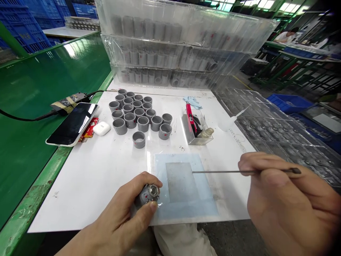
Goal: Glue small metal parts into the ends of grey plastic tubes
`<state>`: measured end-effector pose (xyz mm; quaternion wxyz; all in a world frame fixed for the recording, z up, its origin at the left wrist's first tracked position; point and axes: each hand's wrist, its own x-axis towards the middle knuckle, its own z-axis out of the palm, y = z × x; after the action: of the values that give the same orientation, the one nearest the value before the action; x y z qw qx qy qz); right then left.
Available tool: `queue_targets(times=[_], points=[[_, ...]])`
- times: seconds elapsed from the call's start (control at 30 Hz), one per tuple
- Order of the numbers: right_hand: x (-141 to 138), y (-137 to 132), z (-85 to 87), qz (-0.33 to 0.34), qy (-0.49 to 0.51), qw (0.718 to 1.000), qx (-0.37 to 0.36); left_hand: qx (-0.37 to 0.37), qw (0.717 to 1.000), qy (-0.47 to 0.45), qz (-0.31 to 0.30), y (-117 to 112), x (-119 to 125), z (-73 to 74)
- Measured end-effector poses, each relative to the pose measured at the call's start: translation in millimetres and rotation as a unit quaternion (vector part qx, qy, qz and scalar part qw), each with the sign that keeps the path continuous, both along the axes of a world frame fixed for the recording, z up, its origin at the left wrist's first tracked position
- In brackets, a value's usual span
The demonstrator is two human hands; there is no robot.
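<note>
My left hand (133, 202) is closed around a grey cylindrical part (145, 195) with a shiny metal nut-like tip facing up and small red marks on its side. Between the fingers of my right hand (282, 192) lies a thin metal rod (218, 172) with a dark knob at its rear end. The rod points left, its tip over a grey rectangular sheet (181, 183) on a light blue mat (209, 204). Rod and part are apart. Farther back on the white table, several short grey rings (139, 139) stand in a cluster.
A clear box (199, 139) holds a red cutter (190, 119) and a small bottle. Left are a phone (73, 124) and a white earbud case (101, 128). Stacked clear trays (173, 46) of grey parts stand behind; more trays (261, 124) lie right, beyond a white squeeze bottle (227, 122).
</note>
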<state>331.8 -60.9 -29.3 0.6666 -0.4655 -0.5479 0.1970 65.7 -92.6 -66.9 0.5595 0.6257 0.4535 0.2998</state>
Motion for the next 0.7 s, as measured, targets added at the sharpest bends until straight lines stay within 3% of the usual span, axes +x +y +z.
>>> queue_targets(times=[0.13,0.3,0.47,0.6,0.7], points=[[15.9,16.8,3.6,-0.043,0.0,0.998,0.037,-0.017,1.0,0.01,0.005,-1.1,1.1,0.3],[33.6,44.8,7.5,-0.09,-0.098,0.985,0.111,-0.059,0.995,0.048,0.059,-6.7,4.5,3.8],[42.9,69.3,13.1,-0.09,-0.212,0.966,0.118,-0.045,0.993,0.046,0.099,-10.2,4.2,-1.9],[46.1,82.0,12.5,-0.105,-0.317,0.934,0.126,-0.045,0.992,0.028,0.113,-9.4,1.1,-5.7],[45.9,87.4,8.7,-0.083,-0.382,0.917,0.08,-0.07,0.989,0.033,0.126,-9.2,3.0,-5.4]])
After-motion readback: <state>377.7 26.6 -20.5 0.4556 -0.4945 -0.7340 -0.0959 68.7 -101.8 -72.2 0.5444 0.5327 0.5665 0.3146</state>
